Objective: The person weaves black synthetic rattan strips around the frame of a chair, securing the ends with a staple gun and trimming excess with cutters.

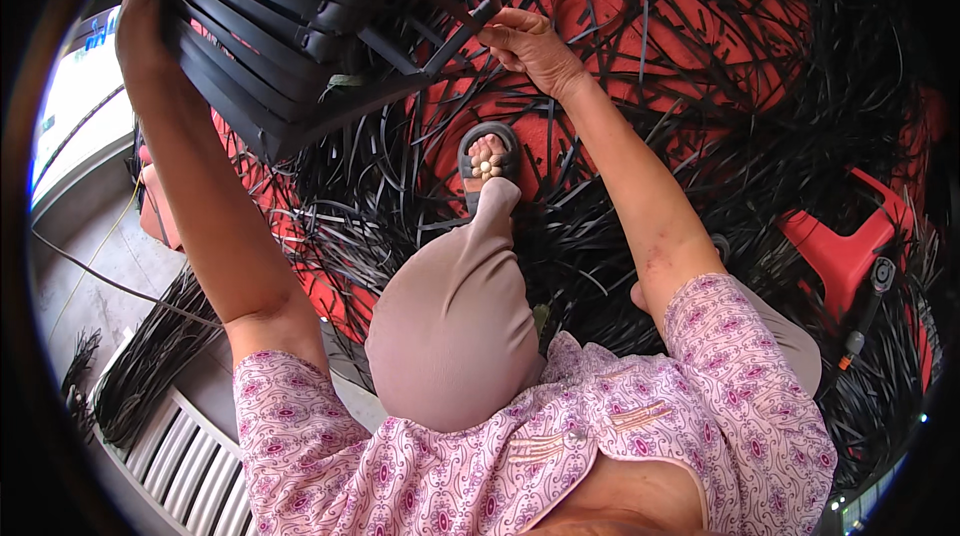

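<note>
A large black basket-like piece (270, 31), made of wide plastic strips with gaps between them, is tilted up at the top left and runs out of view. My left hand (146, 11) is at its left edge and holds it, the fingertips out of sight. At the lower right corner of the piece, my right hand (535, 48) is closed in a pinch on a black plastic strip (455, 42) along its edge. Under the bent fingers, the exact hold is partly hidden.
Loose black strips (590, 186) lie tangled over a red cloth (650, 26). My sandalled foot (488, 161) rests among them. On the right sits a red plastic piece (845, 241) beside a dark-handled tool (868, 306). Bundled strips (155, 366) and a white slatted rack (195, 466) are lower left.
</note>
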Tool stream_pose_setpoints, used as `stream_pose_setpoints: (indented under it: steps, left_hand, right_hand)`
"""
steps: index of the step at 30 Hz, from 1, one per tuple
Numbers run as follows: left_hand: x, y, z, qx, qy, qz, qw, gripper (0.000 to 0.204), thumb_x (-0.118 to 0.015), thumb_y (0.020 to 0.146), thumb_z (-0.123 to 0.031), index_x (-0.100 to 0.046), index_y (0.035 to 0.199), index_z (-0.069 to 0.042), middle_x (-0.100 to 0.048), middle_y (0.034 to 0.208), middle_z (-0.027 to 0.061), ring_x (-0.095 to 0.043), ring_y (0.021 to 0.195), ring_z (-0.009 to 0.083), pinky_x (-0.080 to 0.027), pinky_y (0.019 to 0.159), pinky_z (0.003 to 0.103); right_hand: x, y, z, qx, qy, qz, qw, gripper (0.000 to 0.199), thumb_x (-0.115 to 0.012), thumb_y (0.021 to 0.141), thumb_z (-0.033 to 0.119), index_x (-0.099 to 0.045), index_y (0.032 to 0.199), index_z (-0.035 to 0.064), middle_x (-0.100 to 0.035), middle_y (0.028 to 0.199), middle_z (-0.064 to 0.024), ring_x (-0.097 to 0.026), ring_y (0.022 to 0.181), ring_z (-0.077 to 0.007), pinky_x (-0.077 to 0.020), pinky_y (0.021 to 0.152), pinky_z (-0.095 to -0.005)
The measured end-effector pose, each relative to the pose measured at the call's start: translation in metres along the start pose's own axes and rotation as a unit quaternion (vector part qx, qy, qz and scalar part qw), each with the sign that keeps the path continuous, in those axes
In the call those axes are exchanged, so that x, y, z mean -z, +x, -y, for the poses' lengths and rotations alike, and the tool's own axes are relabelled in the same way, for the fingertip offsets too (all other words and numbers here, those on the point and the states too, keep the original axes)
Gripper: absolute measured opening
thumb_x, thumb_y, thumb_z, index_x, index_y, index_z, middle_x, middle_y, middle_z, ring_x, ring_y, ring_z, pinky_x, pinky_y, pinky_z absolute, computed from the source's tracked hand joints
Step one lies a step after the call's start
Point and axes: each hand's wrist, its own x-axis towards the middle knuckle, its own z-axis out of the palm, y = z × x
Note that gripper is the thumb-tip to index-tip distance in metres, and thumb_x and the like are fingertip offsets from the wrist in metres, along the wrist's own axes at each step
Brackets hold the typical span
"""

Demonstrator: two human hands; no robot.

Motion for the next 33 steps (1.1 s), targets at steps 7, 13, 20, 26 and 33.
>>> stream_pose_setpoints:
  steps: [7,13,20,26,33]
  left_hand:
    - [0.020,-0.093,0.044,-0.268,0.531,-0.154,0.789,0.025,-0.058,0.089,-0.023,-0.067,0.098,-0.001,-0.070,0.089,0.0138,-0.066,0.076,0.0259,-0.052,0.072,0.036]
    - [-0.029,-0.269,0.067,0.033,0.042,0.365,0.929,0.012,-0.057,0.089,-0.008,-0.065,0.089,0.000,-0.062,0.085,0.0115,-0.062,0.078,0.0290,-0.049,0.073,0.036]
    - [-0.128,-0.214,0.054,-0.011,-0.022,0.080,0.996,0.020,-0.050,0.088,0.005,-0.059,0.106,0.000,-0.061,0.105,0.0108,-0.059,0.101,0.0211,-0.045,0.092,0.031]
    - [-0.149,-0.148,0.141,0.188,0.107,0.068,0.974,0.023,-0.053,0.092,-0.010,-0.061,0.111,0.002,-0.065,0.093,0.0171,-0.065,0.084,0.0278,-0.052,0.075,0.037]
    - [-0.150,-0.139,0.157,0.006,0.258,0.257,0.931,0.031,-0.063,0.093,-0.029,-0.069,0.102,0.000,-0.070,0.085,0.0152,-0.068,0.076,0.0225,-0.053,0.067,0.033]
  right_hand:
    - [0.005,-0.002,0.006,0.003,0.000,0.031,1.000,0.011,-0.073,0.089,0.020,-0.071,0.098,0.0130,-0.051,0.066,0.0079,-0.043,0.057,-0.0016,-0.0318,0.048,-0.0184]
    - [0.005,0.005,0.000,0.024,-0.038,0.046,0.998,0.014,-0.068,0.092,0.015,-0.074,0.105,0.0121,-0.058,0.068,0.0045,-0.049,0.057,-0.0037,-0.0382,0.049,-0.0197]
    - [0.006,0.003,0.012,0.026,-0.129,0.028,0.991,0.012,-0.066,0.093,0.015,-0.070,0.088,0.0052,-0.063,0.071,0.0008,-0.056,0.059,-0.0069,-0.0460,0.054,-0.0228]
    - [0.005,0.013,0.010,0.044,-0.246,0.016,0.968,0.020,-0.066,0.092,0.019,-0.070,0.084,0.0009,-0.065,0.067,-0.0008,-0.061,0.058,-0.0079,-0.0490,0.054,-0.0245]
    - [0.029,0.048,0.011,0.307,-0.540,-0.044,0.783,0.018,-0.066,0.082,0.025,-0.069,0.081,0.0069,-0.068,0.072,-0.0087,-0.067,0.068,-0.0247,-0.0520,0.063,-0.0370]
